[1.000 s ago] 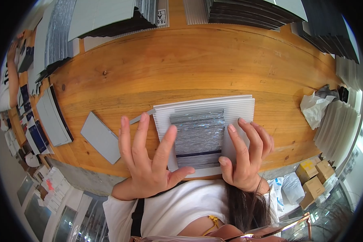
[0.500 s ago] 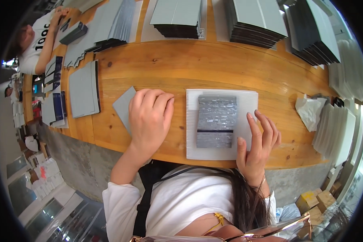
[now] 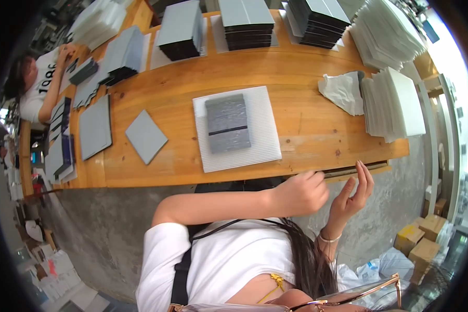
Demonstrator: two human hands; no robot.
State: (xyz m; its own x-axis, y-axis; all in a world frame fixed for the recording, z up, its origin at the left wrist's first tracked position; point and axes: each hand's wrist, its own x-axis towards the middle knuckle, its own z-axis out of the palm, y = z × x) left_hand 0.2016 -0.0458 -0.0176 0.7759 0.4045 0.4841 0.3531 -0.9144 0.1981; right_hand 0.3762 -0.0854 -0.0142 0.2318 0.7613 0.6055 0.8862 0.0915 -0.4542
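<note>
My left hand (image 3: 306,193) is curled into a fist beside the table's front edge, its forearm crossing in front of my body. Whatever may lie inside the fingers is hidden. Just right of it, my right hand (image 3: 352,195) has its fingers stretched out, the tips by a drawer (image 3: 366,170) pulled slightly out under the tabletop. Farther in, a grey panel with a glossy, streaked surface and a dark band (image 3: 229,114) lies on a white ribbed sheet (image 3: 265,140). Neither hand touches them.
A grey square card (image 3: 146,136) and a larger grey panel stack (image 3: 95,127) lie left. Tall stacks of grey panels (image 3: 246,18) line the back. White sheets (image 3: 392,104) and crumpled white wrapping (image 3: 343,92) stand right. Another person (image 3: 36,86) sits far left. Cardboard boxes (image 3: 424,255) are on the floor.
My left hand has left the grey card's side and crossed over to the right. My right hand has withdrawn from the ribbed sheet to the table edge, where a drawer gap now shows. The view has shifted.
</note>
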